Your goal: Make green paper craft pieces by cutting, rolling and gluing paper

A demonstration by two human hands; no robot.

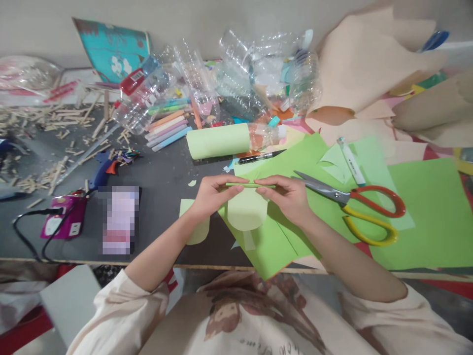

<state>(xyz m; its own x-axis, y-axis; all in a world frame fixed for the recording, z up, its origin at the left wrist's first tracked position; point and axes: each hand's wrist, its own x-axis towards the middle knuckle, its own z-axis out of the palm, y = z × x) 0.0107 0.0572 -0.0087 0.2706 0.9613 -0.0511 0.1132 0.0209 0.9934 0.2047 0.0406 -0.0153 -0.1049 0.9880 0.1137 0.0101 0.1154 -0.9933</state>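
Between my fingertips stretches a thin green paper strip [250, 185], folded or rolled; I cannot tell which. My left hand [211, 195] pinches its left end, and my right hand [287, 196] pinches the other. Just below it is a pale green rounded paper cutout [247, 214], over bright green paper [271, 251]. Another pale cutout [198, 231] lies partly hidden under my left forearm. To the right of my right hand rest scissors [345, 198] with red and yellow handles, blades apart. Beyond my hands lies a plastic bottle [221, 141] wrapped in pale green paper, with a black pen [260, 157] near it.
A phone [120, 219], a purple box with a cable [64, 217] and a blue glue gun [101, 170] lie left. Wood sticks [55, 123] are scattered behind. Clear bottles [236, 74], coloured paper rolls [168, 129] and brown paper [364, 64] crowd the back. A white marker [351, 160] lies right.
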